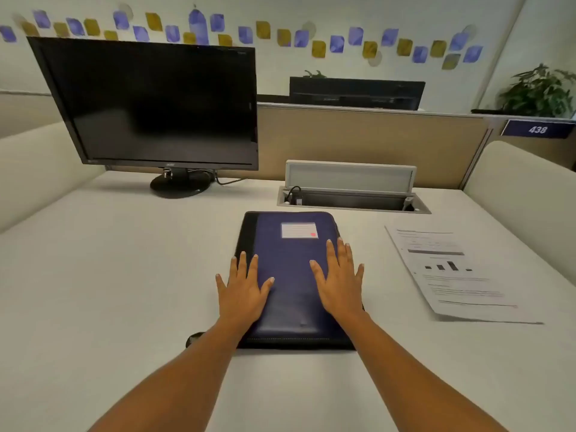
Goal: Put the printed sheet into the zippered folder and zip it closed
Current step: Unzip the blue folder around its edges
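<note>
While left grip (241, 288) and right grip (339, 282) rest flat, empty, on the zippered folder (290, 263), the printed sheet (455, 275) lies rightward, nearer the latter.

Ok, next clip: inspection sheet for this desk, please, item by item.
Surface: white desk, flat; open hatch at its back.
Job's things: zippered folder closed, flat at centre; printed sheet flat to its right, apart.
Clutter: dark loop at folder's near left corner, unclear.
Grippers: left hand and right hand rest flat on the folder, fingers spread.
Cables: monitor lead behind the stand; plug in hatch.
Surroundings: dark monitor, partition, plant.
</note>
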`<action>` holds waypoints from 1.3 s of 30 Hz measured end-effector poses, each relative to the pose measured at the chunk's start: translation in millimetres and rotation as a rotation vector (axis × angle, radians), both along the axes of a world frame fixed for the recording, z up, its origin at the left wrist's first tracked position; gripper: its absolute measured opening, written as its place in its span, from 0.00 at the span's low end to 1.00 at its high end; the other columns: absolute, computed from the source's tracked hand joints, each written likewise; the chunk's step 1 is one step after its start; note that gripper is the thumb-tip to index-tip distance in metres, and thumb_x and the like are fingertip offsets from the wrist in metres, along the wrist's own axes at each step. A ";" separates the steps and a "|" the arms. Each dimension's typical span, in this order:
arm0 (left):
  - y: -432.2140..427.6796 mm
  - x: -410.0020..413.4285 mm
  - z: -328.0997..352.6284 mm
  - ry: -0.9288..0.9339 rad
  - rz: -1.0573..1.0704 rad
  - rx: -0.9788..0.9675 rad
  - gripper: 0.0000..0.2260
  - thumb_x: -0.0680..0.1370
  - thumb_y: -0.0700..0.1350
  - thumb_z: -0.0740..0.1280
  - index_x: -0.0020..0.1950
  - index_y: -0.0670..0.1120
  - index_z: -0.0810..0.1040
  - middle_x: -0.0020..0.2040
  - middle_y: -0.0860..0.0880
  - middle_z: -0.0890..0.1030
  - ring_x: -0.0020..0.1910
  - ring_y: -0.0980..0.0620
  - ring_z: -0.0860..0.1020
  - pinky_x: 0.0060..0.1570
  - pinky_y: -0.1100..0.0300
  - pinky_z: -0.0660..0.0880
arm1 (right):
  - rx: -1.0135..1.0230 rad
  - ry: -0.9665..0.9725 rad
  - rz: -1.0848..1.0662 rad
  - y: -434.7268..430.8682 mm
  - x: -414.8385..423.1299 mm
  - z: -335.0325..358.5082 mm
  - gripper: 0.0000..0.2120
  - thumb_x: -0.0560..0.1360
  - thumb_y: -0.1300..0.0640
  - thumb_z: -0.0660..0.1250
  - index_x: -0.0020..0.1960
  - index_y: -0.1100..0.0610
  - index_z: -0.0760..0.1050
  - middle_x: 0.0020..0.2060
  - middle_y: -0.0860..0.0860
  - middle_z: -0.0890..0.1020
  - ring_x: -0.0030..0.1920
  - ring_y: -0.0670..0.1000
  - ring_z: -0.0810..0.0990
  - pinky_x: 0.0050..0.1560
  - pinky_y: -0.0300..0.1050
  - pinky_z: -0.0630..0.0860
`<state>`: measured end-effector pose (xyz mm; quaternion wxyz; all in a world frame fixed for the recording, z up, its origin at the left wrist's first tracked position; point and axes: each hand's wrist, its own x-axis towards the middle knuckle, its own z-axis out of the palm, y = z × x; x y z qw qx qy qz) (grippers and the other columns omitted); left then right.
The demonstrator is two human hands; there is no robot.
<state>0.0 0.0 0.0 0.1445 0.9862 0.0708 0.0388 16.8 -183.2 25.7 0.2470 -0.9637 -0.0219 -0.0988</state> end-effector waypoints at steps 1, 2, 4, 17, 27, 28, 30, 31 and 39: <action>0.0 -2.1 -1.2 0.012 0.003 -0.007 0.32 0.77 0.64 0.48 0.75 0.52 0.41 0.77 0.48 0.43 0.76 0.47 0.42 0.72 0.42 0.45 | -0.014 0.015 -0.008 -1.1 -3.2 -2.9 0.31 0.77 0.40 0.50 0.74 0.49 0.41 0.76 0.51 0.44 0.76 0.53 0.42 0.73 0.58 0.42; -0.4 -2.8 -2.1 0.015 0.001 -0.028 0.32 0.77 0.63 0.48 0.75 0.51 0.41 0.77 0.48 0.44 0.76 0.47 0.43 0.72 0.42 0.46 | -0.031 0.025 -0.010 -2.0 -4.3 -5.7 0.31 0.77 0.40 0.50 0.74 0.49 0.41 0.76 0.51 0.44 0.76 0.53 0.42 0.73 0.58 0.42; 0.3 -5.3 -6.7 0.008 -0.010 -0.061 0.32 0.78 0.63 0.50 0.76 0.51 0.42 0.78 0.48 0.45 0.76 0.47 0.45 0.72 0.43 0.47 | -0.055 0.058 -0.004 -5.8 -10.0 -16.4 0.31 0.77 0.40 0.50 0.74 0.50 0.41 0.76 0.51 0.44 0.76 0.53 0.42 0.73 0.59 0.43; 0.3 -8.2 -9.6 0.043 -0.035 -0.028 0.29 0.78 0.63 0.49 0.75 0.51 0.50 0.77 0.48 0.50 0.76 0.46 0.48 0.72 0.43 0.51 | -0.131 0.167 0.039 -12.6 -13.7 -32.4 0.28 0.78 0.42 0.50 0.74 0.51 0.51 0.76 0.52 0.51 0.76 0.53 0.47 0.74 0.55 0.44; 3.9 -7.5 -12.1 0.053 -0.058 -0.041 0.30 0.77 0.63 0.49 0.76 0.52 0.48 0.77 0.49 0.48 0.76 0.47 0.47 0.72 0.43 0.49 | 0.026 0.229 -0.058 -14.4 -13.7 -24.0 0.32 0.76 0.41 0.56 0.74 0.53 0.51 0.75 0.56 0.52 0.75 0.57 0.50 0.74 0.52 0.52; 5.5 -6.8 -12.6 0.052 -0.062 -0.039 0.30 0.77 0.63 0.49 0.76 0.52 0.48 0.77 0.49 0.48 0.76 0.47 0.47 0.72 0.43 0.49 | 0.091 0.248 -0.092 -13.5 -11.0 -19.5 0.33 0.76 0.42 0.58 0.74 0.55 0.51 0.75 0.56 0.54 0.75 0.58 0.52 0.73 0.53 0.54; 9.4 -4.4 -12.6 0.055 -0.075 -0.038 0.30 0.77 0.63 0.49 0.76 0.52 0.48 0.77 0.50 0.48 0.76 0.47 0.47 0.72 0.43 0.49 | 0.219 0.283 -0.148 -13.6 -3.6 -10.3 0.31 0.76 0.46 0.62 0.72 0.59 0.55 0.73 0.57 0.60 0.72 0.59 0.59 0.70 0.53 0.61; 11.3 -3.2 -12.5 0.055 -0.081 -0.040 0.30 0.77 0.63 0.49 0.76 0.52 0.48 0.77 0.50 0.48 0.76 0.47 0.47 0.72 0.43 0.49 | 0.270 0.294 -0.167 -14.4 -0.4 -6.7 0.29 0.75 0.49 0.63 0.71 0.60 0.59 0.71 0.57 0.65 0.70 0.59 0.63 0.68 0.54 0.64; 28.0 7.3 -13.7 0.063 -0.168 0.021 0.29 0.78 0.63 0.48 0.76 0.53 0.46 0.77 0.51 0.47 0.76 0.48 0.45 0.72 0.43 0.48 | 0.480 0.391 -0.270 -25.7 9.6 -3.4 0.37 0.68 0.51 0.73 0.70 0.61 0.58 0.67 0.59 0.68 0.65 0.62 0.70 0.65 0.57 0.71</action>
